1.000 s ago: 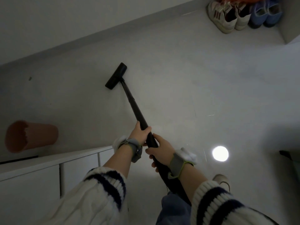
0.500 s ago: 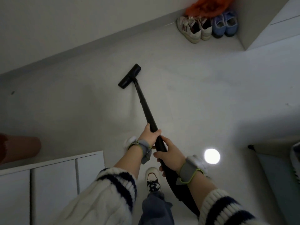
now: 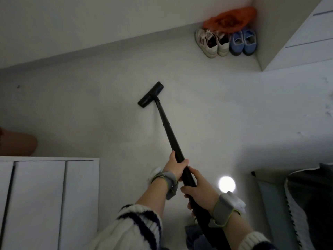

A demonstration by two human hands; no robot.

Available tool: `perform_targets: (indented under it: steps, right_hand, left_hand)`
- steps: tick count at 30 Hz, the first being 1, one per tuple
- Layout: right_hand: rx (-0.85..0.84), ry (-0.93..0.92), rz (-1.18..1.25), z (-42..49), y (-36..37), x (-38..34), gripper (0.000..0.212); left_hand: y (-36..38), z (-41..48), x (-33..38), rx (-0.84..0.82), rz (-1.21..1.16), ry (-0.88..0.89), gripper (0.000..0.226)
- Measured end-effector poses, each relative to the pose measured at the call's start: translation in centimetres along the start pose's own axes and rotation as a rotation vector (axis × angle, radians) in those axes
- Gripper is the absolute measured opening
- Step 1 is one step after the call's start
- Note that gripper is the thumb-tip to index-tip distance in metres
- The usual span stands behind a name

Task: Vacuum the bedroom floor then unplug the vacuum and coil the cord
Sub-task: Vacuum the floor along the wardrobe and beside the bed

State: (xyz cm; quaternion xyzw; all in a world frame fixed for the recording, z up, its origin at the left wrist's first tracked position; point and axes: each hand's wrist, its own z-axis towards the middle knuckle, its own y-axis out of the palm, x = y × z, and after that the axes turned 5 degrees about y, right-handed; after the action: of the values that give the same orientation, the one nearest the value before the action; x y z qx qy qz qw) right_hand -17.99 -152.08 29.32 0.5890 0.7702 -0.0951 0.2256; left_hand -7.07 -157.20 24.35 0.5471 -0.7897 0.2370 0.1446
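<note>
Grip is two-handed: my left hand (image 3: 177, 167) and right hand (image 3: 200, 192) both curl round the vacuum wand (image 3: 169, 134), its nozzle (image 3: 150, 94) flat on the floor (image 3: 216, 105). Pushing too far toward the corner, I risk knocking the shoes (image 3: 212, 44); the cord is out of view.

You slide the vacuum (image 3: 170, 134) rightward over the floor (image 3: 216, 114); its head (image 3: 150, 94) now sits farther from the orange bin (image 3: 16, 143), which slips to the left edge, and nearer the shoes (image 3: 212, 42).
</note>
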Motion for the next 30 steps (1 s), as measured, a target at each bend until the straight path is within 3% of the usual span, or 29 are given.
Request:
perform_targets:
  steps: [14, 23, 30]
  right_hand:
    - [-0.105, 0.007, -0.21, 1.8, 5.6, 0.6, 0.071]
    - [-0.107, 0.002, -0.316, 1.5, 15.4, 3.1, 0.074]
    - [-0.047, -0.011, -0.368, 1.4, 24.5, 6.6, 0.079]
  left_hand:
    - [-4.8, -1.1, -4.8, 0.104, -0.1, -0.096, 0.074]
    - [-11.3, -3.6, -12.5, 0.116, -0.133, -0.098, 0.072]
    - [-16.7, -6.5, -19.4, 0.091, -0.152, -0.051, 0.056]
